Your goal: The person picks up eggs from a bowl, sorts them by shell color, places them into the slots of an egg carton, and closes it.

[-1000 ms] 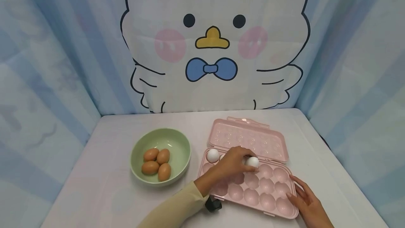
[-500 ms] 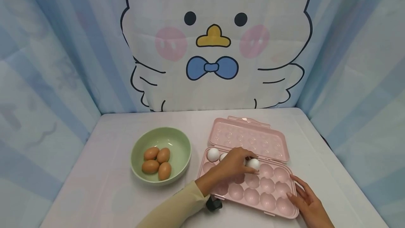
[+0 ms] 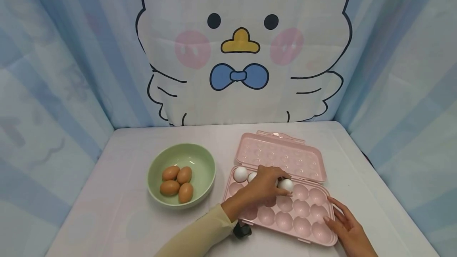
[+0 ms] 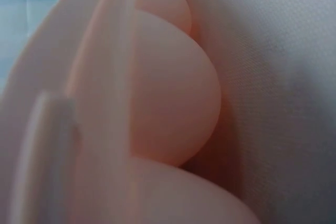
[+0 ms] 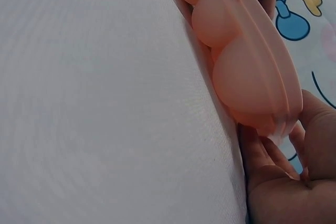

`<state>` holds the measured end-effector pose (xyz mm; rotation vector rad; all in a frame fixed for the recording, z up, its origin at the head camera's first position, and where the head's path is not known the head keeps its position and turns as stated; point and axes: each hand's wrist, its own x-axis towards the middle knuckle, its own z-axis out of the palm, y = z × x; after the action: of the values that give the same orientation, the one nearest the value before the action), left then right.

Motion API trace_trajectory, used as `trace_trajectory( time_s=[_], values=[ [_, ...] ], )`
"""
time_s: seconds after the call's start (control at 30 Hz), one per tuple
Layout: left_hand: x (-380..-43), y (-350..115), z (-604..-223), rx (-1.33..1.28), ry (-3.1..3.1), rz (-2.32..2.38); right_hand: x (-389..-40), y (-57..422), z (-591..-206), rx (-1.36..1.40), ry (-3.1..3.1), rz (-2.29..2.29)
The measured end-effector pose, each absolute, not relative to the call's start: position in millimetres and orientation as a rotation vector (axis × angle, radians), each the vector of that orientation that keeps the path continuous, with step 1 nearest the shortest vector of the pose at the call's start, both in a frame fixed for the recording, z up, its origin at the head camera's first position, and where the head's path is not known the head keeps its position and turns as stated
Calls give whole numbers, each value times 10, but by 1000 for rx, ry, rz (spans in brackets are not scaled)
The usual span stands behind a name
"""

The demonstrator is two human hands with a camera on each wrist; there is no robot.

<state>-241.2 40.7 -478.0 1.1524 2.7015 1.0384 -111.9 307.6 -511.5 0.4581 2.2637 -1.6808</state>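
Observation:
My left hand (image 3: pixel 264 183) reaches over the pink egg carton (image 3: pixel 301 230) and holds a white egg (image 3: pixel 285 185) between thumb and fingers, at a cup of the back row. A second white egg (image 3: pixel 240 174) sits in the back-left corner cup. Beside it another white egg (image 3: pixel 252 176) shows partly, the rest hidden behind the left hand. My right hand (image 3: pixel 351 233) grips the carton's right end, thumb at the rim and fingers along the side. In the right wrist view the fingers (image 5: pixel 257 150) reach round the carton's end (image 5: pixel 252 77). Rounded cup undersides (image 4: pixel 173 87) fill the left wrist view.
A green bowl (image 3: pixel 203 162) with several brown eggs (image 3: pixel 169 188) stands left of the carton. The carton's open lid (image 3: pixel 282 156) lies flat behind it. A black wrist camera (image 3: pixel 242 230) hangs under the left wrist. A printed curtain (image 3: pixel 239 106) borders the white table (image 3: pixel 125 209).
The white egg in my left hand has sunk very slightly toward the carton. The head view shifted a little; the right hand kept its place at the carton's end.

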Motion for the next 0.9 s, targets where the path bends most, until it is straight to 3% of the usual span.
trace_trajectory(
  time_s=[0.9],
  values=[
    [-2411,280,-4693,1163,2728,1097,-1116,3062,-5096,450,2285,-1655]
  ],
)
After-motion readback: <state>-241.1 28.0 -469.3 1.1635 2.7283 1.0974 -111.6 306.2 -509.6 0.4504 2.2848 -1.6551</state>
